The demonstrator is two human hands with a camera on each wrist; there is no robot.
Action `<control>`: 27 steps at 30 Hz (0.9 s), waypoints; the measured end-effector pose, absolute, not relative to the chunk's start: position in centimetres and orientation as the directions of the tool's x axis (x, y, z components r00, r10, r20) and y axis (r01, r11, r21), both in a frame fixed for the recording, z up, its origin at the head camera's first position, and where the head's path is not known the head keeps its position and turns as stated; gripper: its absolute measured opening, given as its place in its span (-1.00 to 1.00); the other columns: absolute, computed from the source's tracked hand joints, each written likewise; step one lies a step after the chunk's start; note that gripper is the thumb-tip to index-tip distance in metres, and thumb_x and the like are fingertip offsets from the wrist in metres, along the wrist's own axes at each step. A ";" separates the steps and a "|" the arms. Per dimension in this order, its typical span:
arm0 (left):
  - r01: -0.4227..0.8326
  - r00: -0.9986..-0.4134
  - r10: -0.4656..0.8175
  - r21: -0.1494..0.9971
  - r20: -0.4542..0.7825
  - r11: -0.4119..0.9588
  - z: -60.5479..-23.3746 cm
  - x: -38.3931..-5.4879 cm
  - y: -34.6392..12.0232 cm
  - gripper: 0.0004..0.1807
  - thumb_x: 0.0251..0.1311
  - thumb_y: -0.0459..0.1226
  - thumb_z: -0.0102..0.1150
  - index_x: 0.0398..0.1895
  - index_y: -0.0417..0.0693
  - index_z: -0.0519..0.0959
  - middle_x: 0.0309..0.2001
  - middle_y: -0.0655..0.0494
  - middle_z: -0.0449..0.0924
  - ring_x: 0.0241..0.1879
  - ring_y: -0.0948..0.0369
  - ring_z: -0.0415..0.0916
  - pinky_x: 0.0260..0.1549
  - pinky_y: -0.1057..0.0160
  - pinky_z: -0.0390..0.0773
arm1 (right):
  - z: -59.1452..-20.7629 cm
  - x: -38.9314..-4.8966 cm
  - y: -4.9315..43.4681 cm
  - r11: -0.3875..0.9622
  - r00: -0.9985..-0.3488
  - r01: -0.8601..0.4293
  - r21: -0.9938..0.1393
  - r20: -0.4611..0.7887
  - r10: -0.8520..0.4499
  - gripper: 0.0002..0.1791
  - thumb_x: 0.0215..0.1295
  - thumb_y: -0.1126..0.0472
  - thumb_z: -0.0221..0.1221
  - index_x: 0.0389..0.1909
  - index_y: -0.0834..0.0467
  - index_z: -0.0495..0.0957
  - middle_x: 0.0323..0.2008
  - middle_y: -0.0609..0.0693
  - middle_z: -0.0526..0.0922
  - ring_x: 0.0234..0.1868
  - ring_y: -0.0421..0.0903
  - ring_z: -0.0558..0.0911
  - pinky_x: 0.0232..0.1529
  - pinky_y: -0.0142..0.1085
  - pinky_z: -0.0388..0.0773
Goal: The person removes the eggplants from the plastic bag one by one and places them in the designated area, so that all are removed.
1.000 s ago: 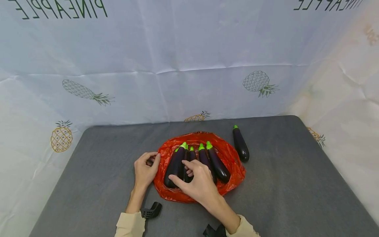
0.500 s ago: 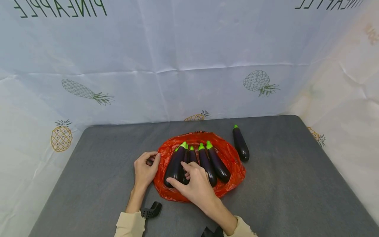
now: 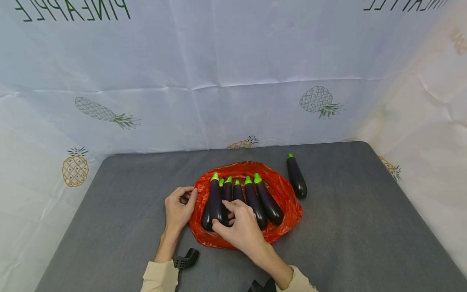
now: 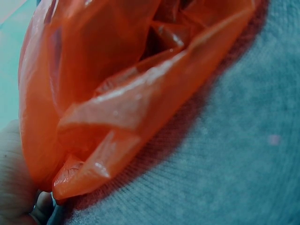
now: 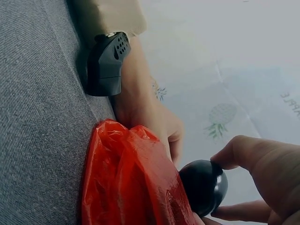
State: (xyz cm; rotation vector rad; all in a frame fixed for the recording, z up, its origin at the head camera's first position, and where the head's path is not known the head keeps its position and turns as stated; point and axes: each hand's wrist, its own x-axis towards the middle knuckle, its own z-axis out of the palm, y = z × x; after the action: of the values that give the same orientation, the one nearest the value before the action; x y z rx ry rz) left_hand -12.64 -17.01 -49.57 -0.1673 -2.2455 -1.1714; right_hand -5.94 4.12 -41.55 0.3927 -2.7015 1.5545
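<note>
On grey table [image 3: 365,227], lower centre of frame, pinches dark eggplant [image 3: 215,198] inside red bag [image 3: 291,209] with right hand [image 3: 242,225], bag's edge with left hand [image 3: 180,209]. Advisable: press lightly, brace edge firmly.

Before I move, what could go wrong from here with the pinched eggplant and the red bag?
First, the pinched eggplant could slip: the right grip has it by its glossy, rounded end. Second, the red bag is soft and the left grip holds it at one side only, so a tug might fold the far rim. Third, the other eggplants lie close by, so moving this one may shift them.
</note>
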 end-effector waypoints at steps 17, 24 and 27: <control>0.358 -0.824 -0.154 0.713 0.545 0.603 -49.5 -12.7 -17.0 -0.96 0.21 -0.39 0.38 -0.38 -0.18 0.76 -0.50 0.01 0.68 -0.53 0.26 0.54 -0.47 0.54 0.42 | -41.8 -6.3 4.5 0.452 -0.973 -0.215 -0.866 0.153 -0.171 -0.44 0.10 0.14 0.40 0.18 0.19 0.66 -0.06 0.02 0.72 -0.41 -0.29 0.60 -0.33 -0.44 0.61; 0.364 -0.819 -0.155 0.709 0.552 0.604 -49.5 -12.7 -17.0 -0.95 0.17 -0.43 0.39 -0.39 -0.13 0.76 -0.51 0.01 0.69 -0.54 0.25 0.54 -0.47 0.53 0.43 | -41.7 -6.4 4.6 0.445 -0.973 -0.219 -0.868 0.160 -0.168 -0.44 0.11 0.14 0.41 0.18 0.16 0.66 -0.04 0.00 0.72 -0.37 -0.26 0.63 -0.30 -0.44 0.62; 0.366 -0.820 -0.155 0.713 0.551 0.598 -49.5 -12.7 -17.0 -0.97 0.20 -0.39 0.38 -0.38 -0.16 0.76 -0.50 0.00 0.69 -0.54 0.25 0.55 -0.48 0.53 0.43 | -41.6 -6.4 4.7 0.441 -0.972 -0.226 -0.869 0.170 -0.164 -0.44 0.10 0.15 0.41 0.19 0.16 0.66 -0.04 0.00 0.72 -0.34 -0.23 0.66 -0.27 -0.44 0.63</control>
State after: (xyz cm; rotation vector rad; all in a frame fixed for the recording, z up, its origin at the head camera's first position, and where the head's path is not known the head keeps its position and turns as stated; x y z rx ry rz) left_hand -12.66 -17.01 -49.47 -0.1664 -2.2482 -1.1822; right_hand -6.42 4.65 -41.56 0.3551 -2.6151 1.5911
